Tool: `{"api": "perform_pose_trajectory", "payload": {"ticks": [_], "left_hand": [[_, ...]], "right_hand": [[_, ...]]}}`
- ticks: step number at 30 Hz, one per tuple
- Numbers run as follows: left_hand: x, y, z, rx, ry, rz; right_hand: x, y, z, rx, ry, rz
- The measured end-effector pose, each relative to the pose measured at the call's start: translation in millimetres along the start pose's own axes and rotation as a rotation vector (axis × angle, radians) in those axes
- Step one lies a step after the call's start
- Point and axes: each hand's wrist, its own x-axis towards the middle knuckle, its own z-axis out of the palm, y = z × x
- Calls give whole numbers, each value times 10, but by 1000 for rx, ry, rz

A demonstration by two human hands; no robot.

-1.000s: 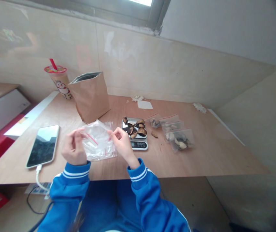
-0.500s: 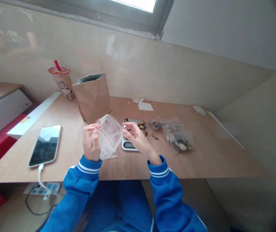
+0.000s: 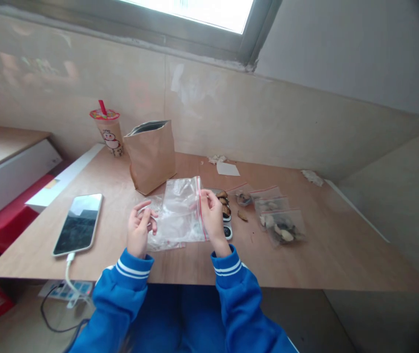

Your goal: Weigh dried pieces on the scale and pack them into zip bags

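My right hand pinches a clear zip bag by its red-lined edge, which stands nearly upright. The bag spreads leftward toward my left hand, whose fingers are loosely bent and apart, with nothing visible held in them. Under the held bag, more clear plastic lies on the table. Behind my right hand is a small scale, mostly hidden, bearing brown dried slices that look like mushroom. One loose slice lies to the right of the scale.
Filled zip bags lie to the right. A brown paper bag stands open behind my hands, beside a bubble tea cup. A phone with a white cable lies at left. White paper is near the wall.
My right hand has gone from beside the bag, over the scale, to gripping its red-lined edge. The bag is now turned, with that edge on the right. My left hand has come off it.
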Motion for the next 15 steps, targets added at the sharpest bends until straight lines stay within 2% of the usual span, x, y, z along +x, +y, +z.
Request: {"api": "perform_pose_trajectory", "payload": {"ticks": [2, 3, 4, 6, 8, 9, 12, 15], "left_hand": [[9, 43, -35, 152, 164, 199], [3, 79, -32, 247, 197, 320], [-8, 120, -11, 330, 173, 435], [-41, 208, 85, 414, -39, 595], [-64, 278, 231, 417, -293, 634], [-65, 301, 306, 419, -343, 628], [-18, 326, 462, 450, -327, 597], [59, 331, 468, 465, -165, 603]], "right_hand": [[24, -5, -23, -81, 78, -5], [22, -24, -24, -130, 94, -20], [9, -53, -12, -182, 94, -44], [-40, -124, 50, -273, 66, -102], [-94, -186, 141, -312, 17, -138], [-111, -202, 180, -304, -10, -141], [-86, -158, 209, -219, -64, -102], [16, -39, 83, -168, -60, -29]]}}
